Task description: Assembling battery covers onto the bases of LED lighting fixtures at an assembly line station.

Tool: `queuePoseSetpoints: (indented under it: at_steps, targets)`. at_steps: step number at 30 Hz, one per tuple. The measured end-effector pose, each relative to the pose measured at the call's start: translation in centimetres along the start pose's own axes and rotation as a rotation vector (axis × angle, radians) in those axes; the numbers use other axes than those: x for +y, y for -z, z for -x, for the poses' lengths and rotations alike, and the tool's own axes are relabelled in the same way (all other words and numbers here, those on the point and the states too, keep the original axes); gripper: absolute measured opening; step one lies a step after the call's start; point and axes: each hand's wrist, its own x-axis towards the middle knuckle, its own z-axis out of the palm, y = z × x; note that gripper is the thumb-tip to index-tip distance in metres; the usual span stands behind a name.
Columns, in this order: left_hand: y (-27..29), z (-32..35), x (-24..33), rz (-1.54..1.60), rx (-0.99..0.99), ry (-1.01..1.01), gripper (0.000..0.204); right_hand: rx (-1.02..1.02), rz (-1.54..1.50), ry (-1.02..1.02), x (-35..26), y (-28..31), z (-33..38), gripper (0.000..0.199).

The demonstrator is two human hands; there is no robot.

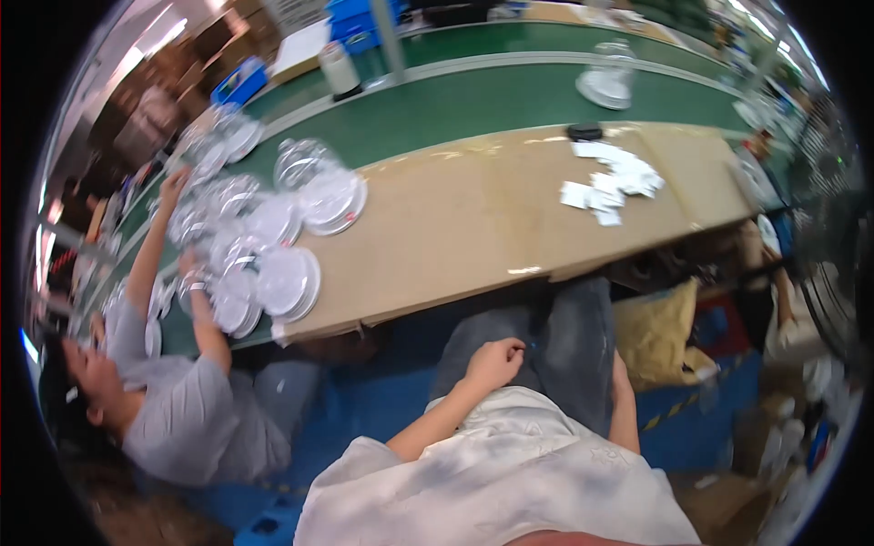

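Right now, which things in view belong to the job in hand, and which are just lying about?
Likely part of the work:
clear domes with white discs, around the co-worker's hands
white pieces on the cardboard

Apparently just lying about:
yellowish bag below the cardboard
blue bins
white bottle

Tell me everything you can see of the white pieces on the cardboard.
The white pieces are small, flat and mostly straight-edged, perhaps paper or plastic. They lie in a loose, partly overlapping cluster toward the right end of the brown cardboard, near a black object. Only the cardboard appears to touch them. They are too blurred to count.
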Motion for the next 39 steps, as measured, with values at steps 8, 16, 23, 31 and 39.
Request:
queuePoseSetpoints:
  at_steps: [8,16,23,31,39]
  targets:
    - [-0.4,-1.2,1.0,0.130,-0.113,0.089,0.024,0.030,0.290,0.429,-2.3,3.4,10.2,0.061]
    - [-2.5,0.2,3.7,-0.155,-0.165,0.004,0.024,0.335,0.211,0.588,1.2,4.4,14.5,0.064]
    - [-3.2,-1.0,5.1,-0.166,-0.256,0.053,0.025,0.221,0.050,0.588,3.0,6.8,17.0,0.066]
    - [-2.9,-1.8,5.2,-0.035,-0.521,0.184,0.035,0.257,0.188,0.662,0.3,7.4,17.7,0.067]
    - [1.2,-0.5,4.3,0.607,-0.222,0.125,0.031,0.357,0.051,0.738,-7.8,12.6,11.8,0.061]
